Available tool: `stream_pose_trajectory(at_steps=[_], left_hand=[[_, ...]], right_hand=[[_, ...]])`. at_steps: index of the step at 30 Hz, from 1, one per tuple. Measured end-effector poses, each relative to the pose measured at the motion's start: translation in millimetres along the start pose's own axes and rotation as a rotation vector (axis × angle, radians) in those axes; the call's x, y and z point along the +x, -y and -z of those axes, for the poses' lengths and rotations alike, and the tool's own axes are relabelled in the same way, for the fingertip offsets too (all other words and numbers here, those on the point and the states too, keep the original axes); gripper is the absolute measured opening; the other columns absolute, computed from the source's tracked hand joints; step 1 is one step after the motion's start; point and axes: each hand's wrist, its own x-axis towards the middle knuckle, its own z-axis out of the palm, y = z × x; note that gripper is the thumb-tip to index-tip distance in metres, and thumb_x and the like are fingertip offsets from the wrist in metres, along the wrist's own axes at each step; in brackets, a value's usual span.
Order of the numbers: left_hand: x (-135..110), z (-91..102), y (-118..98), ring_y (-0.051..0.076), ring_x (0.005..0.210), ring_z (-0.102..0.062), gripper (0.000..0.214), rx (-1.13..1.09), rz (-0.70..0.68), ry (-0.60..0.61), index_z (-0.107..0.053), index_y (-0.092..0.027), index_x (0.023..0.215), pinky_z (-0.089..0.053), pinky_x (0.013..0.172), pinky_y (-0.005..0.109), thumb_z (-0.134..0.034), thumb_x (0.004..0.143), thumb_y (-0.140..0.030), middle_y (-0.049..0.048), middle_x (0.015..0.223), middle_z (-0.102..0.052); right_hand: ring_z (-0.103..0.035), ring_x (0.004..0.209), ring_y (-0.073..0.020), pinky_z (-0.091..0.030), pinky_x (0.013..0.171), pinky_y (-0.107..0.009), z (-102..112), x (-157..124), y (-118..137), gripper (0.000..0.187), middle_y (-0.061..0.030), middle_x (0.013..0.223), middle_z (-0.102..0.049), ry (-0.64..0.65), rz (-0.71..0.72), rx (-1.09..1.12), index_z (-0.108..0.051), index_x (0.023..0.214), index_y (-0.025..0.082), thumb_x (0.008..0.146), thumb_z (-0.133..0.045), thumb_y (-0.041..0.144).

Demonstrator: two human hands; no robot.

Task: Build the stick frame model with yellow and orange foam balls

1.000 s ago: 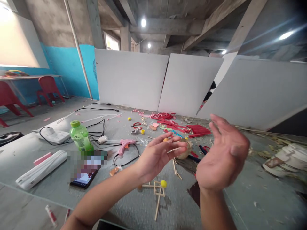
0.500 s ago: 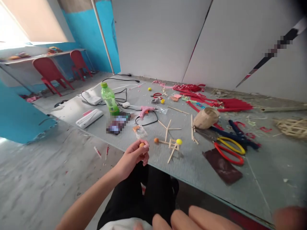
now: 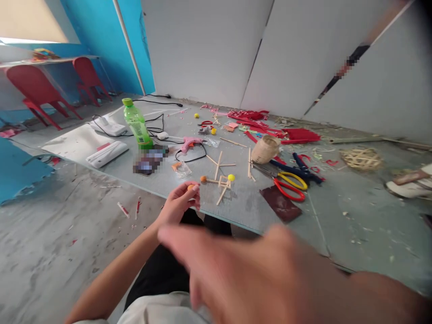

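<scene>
Near the table's front edge, my left hand pinches a small orange ball between thumb and fingers. Just beyond it on the table lies another orange ball at the end of a thin stick. That stick meets a small frame of wooden sticks, which has a yellow ball at its corner. My right hand is large and blurred, close to the camera. One finger of it points left; the other fingers are smeared, and nothing can be made out in them.
A green bottle, a phone and a pink glue gun are to the left. Scissors, a brown sheet and a bamboo cup lie right. Red fabric and a woven piece are farther back.
My right hand has risen from the bottom edge into the middle foreground. The view has turned right, and a foot in a light shoe shows at the right edge. My left hand still holds the orange ball.
</scene>
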Motion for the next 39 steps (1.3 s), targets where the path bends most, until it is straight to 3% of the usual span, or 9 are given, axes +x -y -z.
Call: stream_pose_trajectory(at_steps=[2, 4, 7, 10, 14, 20, 24, 29, 39], left_hand=[[3.0, -0.3, 0.9, 0.012, 0.069, -0.059, 0.038, 0.004, 0.003, -0.016, -0.072, -0.015, 0.112, -0.054, 0.064, 0.025, -0.079, 0.087, -0.043, 0.0008, 0.081, -0.061], [7.6, 3.3, 4.0, 0.014, 0.075, -0.061, 0.044, -0.013, -0.004, 0.002, -0.072, -0.016, 0.123, -0.056, 0.068, 0.027, -0.075, 0.089, -0.044, 0.0033, 0.089, -0.063], [16.7, 10.3, 12.9, 0.016, 0.084, -0.064, 0.050, 0.021, -0.019, 0.011, -0.071, -0.018, 0.131, -0.059, 0.071, 0.029, -0.077, 0.087, -0.043, 0.0071, 0.106, -0.065], [25.9, 13.8, 22.6, 0.016, 0.088, -0.066, 0.053, 0.125, -0.041, 0.005, -0.071, -0.019, 0.132, -0.059, 0.075, 0.029, -0.080, 0.086, -0.042, 0.0098, 0.117, -0.069], [37.5, 17.8, 28.7, 0.016, 0.087, -0.067, 0.048, 0.235, -0.120, 0.046, -0.076, -0.018, 0.121, -0.060, 0.078, 0.028, -0.087, 0.079, -0.038, 0.0091, 0.110, -0.075], [53.6, 32.9, 28.5, 0.017, 0.091, -0.070, 0.038, 0.287, -0.240, 0.060, -0.077, -0.015, 0.103, -0.060, 0.080, 0.025, -0.092, 0.072, -0.029, 0.0080, 0.106, -0.074], [52.6, 35.4, 29.7, 0.017, 0.090, -0.072, 0.038, 0.287, -0.216, 0.103, -0.075, -0.014, 0.106, -0.062, 0.083, 0.027, -0.090, 0.075, -0.029, 0.0079, 0.102, -0.074], [43.7, 29.2, 34.2, 0.020, 0.091, -0.074, 0.032, 0.379, -0.287, 0.016, -0.078, -0.016, 0.107, -0.064, 0.085, 0.032, -0.087, 0.079, -0.030, 0.0091, 0.105, -0.076], [41.0, 23.6, 36.2, 0.022, 0.098, -0.075, 0.028, 0.497, -0.366, -0.074, -0.082, -0.022, 0.110, -0.068, 0.079, 0.031, -0.083, 0.083, -0.030, 0.0094, 0.116, -0.076]], right_hand=[[-0.063, 0.047, -0.0144, -0.041, 0.040, -0.028, 3.4, 7.2, -49.5, 0.045, 0.0087, 0.064, -0.073, 0.075, -0.175, 0.140, -0.072, 0.122, 0.035, 0.086, -0.056, 0.013], [-0.067, 0.056, -0.0167, -0.043, 0.051, -0.027, -13.7, 2.2, -108.9, 0.036, 0.0008, 0.068, -0.075, 0.102, -0.407, 0.045, -0.074, 0.120, 0.024, 0.093, -0.053, 0.013], [-0.071, 0.070, -0.0188, -0.047, 0.061, -0.027, -69.4, -18.0, -186.2, 0.034, -0.0061, 0.089, -0.080, 0.282, -0.503, 0.202, -0.072, 0.126, 0.017, 0.094, -0.062, 0.024], [-0.064, 0.056, -0.0132, -0.045, 0.055, -0.026, -129.9, -30.1, -224.6, 0.048, -0.0058, 0.099, -0.078, 0.334, -0.565, 0.510, -0.062, 0.142, 0.020, 0.096, -0.062, 0.034], [-0.062, 0.061, -0.0142, -0.045, 0.056, -0.025, -178.5, -22.5, -232.4, 0.048, -0.0032, 0.091, -0.075, 0.207, -0.533, 0.671, -0.069, 0.134, 0.022, 0.089, -0.070, 0.039], [-0.068, 0.076, -0.0215, -0.052, 0.065, -0.029, -203.6, -10.8, -235.9, 0.036, -0.0057, 0.087, -0.077, 0.151, -0.516, 0.841, -0.080, 0.105, 0.018, 0.085, -0.073, 0.047], [-0.059, 0.059, -0.0158, -0.046, 0.052, -0.026, -206.1, -16.9, -237.4, 0.040, -0.0055, 0.079, -0.074, 0.113, -0.570, 0.905, -0.080, 0.097, 0.016, 0.084, -0.073, 0.054], [-0.048, 0.048, -0.0121, -0.039, 0.043, -0.025, -201.1, -23.0, -233.5, 0.040, 0.0004, 0.060, -0.063, -0.028, -0.592, 0.977, -0.081, 0.095, 0.017, 0.084, -0.075, 0.055], [-0.060, 0.057, -0.0144, -0.047, 0.052, -0.026, -190.3, -21.1, -224.3, 0.029, -0.0035, 0.074, -0.072, -0.213, -0.418, 0.814, -0.081, 0.085, 0.022, 0.092, -0.071, 0.049]])
